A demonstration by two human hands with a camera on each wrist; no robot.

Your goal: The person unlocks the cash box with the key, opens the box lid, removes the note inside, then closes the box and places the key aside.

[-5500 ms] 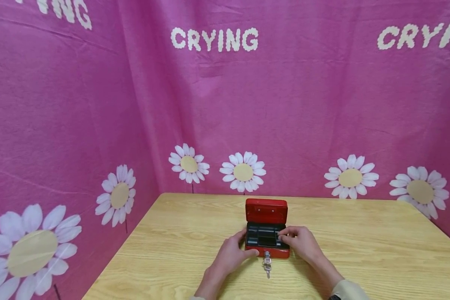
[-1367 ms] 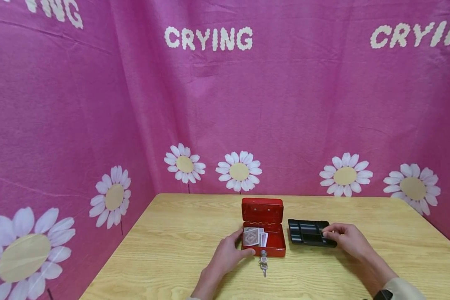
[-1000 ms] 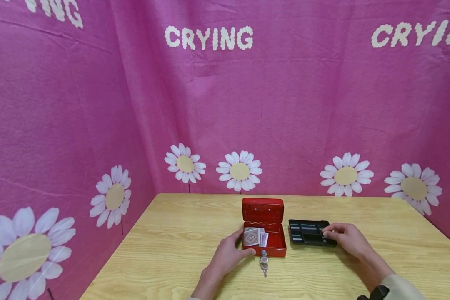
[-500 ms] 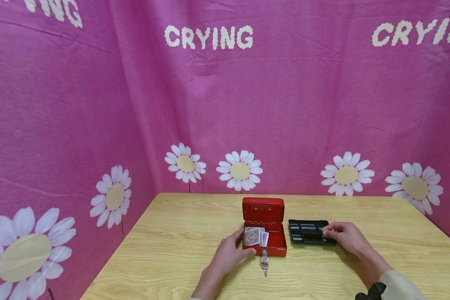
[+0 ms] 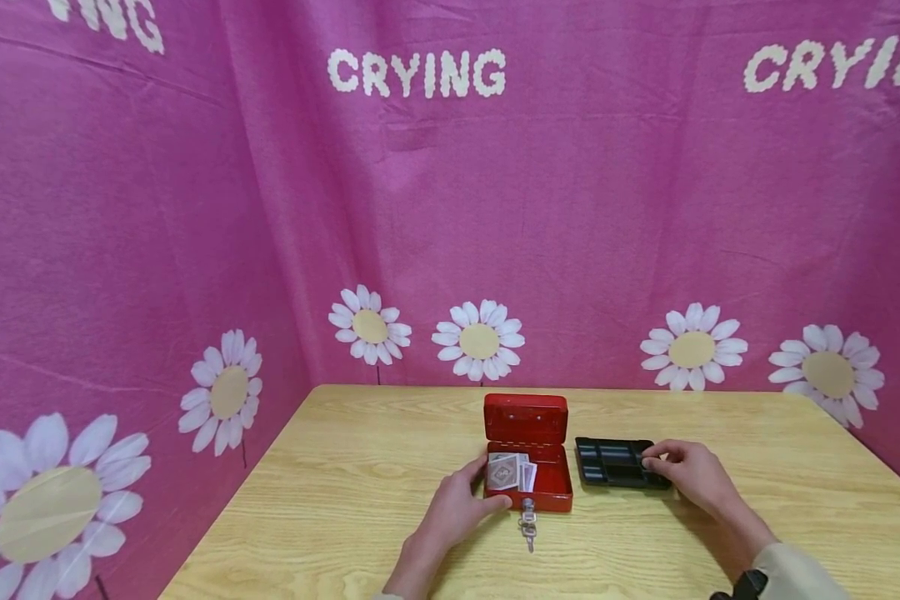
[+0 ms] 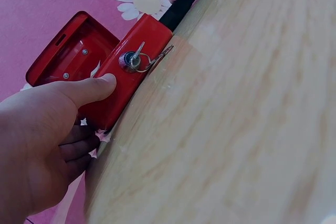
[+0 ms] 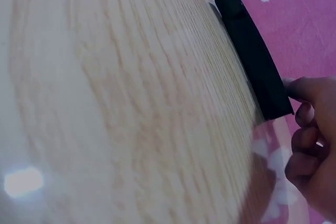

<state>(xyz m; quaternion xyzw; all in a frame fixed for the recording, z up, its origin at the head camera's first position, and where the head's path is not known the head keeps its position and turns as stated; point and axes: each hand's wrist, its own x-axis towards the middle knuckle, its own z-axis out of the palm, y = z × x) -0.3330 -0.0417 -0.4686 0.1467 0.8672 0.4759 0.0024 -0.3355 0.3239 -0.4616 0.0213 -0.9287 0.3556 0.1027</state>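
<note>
A red metal cash box (image 5: 553,501) stands on the table with its lid (image 5: 526,419) up. Inside, at the left, lie playing cards (image 5: 504,472). Keys on a ring (image 5: 528,533) hang from the front lock (image 6: 128,62). My left hand (image 5: 453,510) holds the box at its front left corner, thumb (image 6: 97,89) on the front face and fingers round the left side. To the right of the box lies a black compartment tray (image 5: 613,474). My right hand (image 5: 693,475) pinches this tray near its right end, with thumb and forefinger in the right compartment.
The wooden table (image 5: 330,517) reaches back to a pink cloth (image 5: 570,208) printed with daisies and lettering. Another stretch of this cloth hangs along the left side. A dark band (image 5: 746,585) sits on the right wrist.
The black tray has come out of the cash box and now lies to its right, held by my right hand. The cards inside show. Over the last second, both hands have hardly moved.
</note>
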